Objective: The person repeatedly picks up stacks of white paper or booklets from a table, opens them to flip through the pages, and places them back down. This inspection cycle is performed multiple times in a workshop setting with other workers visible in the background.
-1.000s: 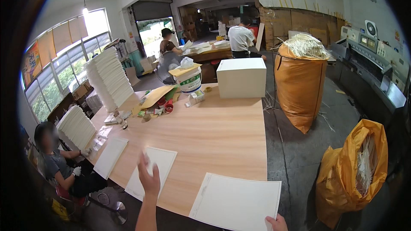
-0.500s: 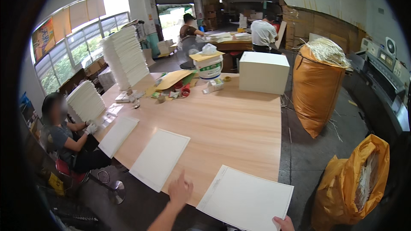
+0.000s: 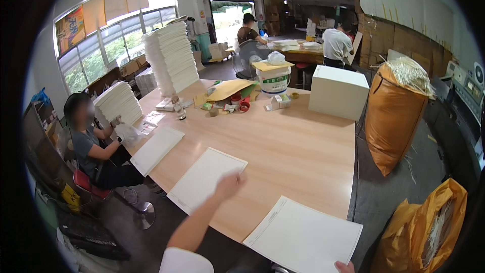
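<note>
So the left hand (image 3: 228, 184) is hovering over the near right corner of a white sheet (image 3: 204, 178) lying flat on the wooden worktop (image 3: 293, 151), lower middle of the frame; its fingers are curled loosely and not gripping anything, and I can't tell if they're actually touching the paper. The right hand (image 3: 344, 267) is barely poking in at the bottom edge, fingertips sitting at the near edge of a second sheet (image 3: 303, 235) that's hanging a bit off the worktop's front edge; too little of it is showing to say whether it's pinching the sheet or just resting there. A third sheet (image 3: 156, 149) is lying further left, right by a seated person (image 3: 91, 146) in the left part of the frame who's handling some paper next to a stack (image 3: 118, 103). A much taller stack (image 3: 172, 58) is standing upper left, a white bucket (image 3: 274, 80) and small clutter are sitting upper middle, a white box (image 3: 337, 92) is to the right of that, and two orange sacks (image 3: 394, 116) are standing on the floor at right. Two more people are working at a far table at the top.
</note>
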### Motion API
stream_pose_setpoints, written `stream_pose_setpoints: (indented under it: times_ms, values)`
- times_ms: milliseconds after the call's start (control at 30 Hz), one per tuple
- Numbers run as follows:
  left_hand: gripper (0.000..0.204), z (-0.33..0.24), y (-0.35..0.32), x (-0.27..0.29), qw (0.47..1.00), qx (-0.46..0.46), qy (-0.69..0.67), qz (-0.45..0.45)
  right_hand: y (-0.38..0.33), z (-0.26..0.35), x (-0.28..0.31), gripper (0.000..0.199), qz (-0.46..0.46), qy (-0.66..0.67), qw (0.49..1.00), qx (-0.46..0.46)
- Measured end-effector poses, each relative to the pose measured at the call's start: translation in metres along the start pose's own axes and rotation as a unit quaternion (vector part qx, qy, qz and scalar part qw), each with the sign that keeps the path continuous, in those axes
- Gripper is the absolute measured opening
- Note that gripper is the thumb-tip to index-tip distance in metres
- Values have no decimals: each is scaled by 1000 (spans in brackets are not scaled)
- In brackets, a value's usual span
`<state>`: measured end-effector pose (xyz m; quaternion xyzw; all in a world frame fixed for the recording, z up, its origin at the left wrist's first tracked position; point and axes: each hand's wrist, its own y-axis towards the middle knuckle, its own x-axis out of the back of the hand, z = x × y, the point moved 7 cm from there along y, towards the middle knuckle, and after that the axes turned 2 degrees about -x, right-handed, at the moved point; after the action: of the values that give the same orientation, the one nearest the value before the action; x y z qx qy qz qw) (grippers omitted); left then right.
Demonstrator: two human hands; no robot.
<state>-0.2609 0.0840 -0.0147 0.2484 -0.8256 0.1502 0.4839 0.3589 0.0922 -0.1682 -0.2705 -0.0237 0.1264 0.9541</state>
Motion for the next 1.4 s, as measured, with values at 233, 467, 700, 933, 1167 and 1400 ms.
stream_pose_setpoints:
  times_ms: [233,467,700,933,1167,1400]
  values:
    - [60,-6,-156,-111,937,67,-315,136,14,39,6,44,-23,-48,997,52]
    - [44,-67,-114,-55,806,-57,-532,253,40,97,22,42,-12,-110,984,140]
    - [33,-71,-110,-84,777,-114,-596,167,27,124,-13,41,-12,-88,956,278]
    - [37,-73,-120,-119,812,-52,-569,118,31,79,3,33,-23,-95,984,149]
    - [34,-86,-102,-129,841,-99,-531,26,18,88,11,33,4,-126,971,205]
    - [51,-280,-121,-83,914,-148,-319,203,-34,73,130,43,-14,-56,994,97]
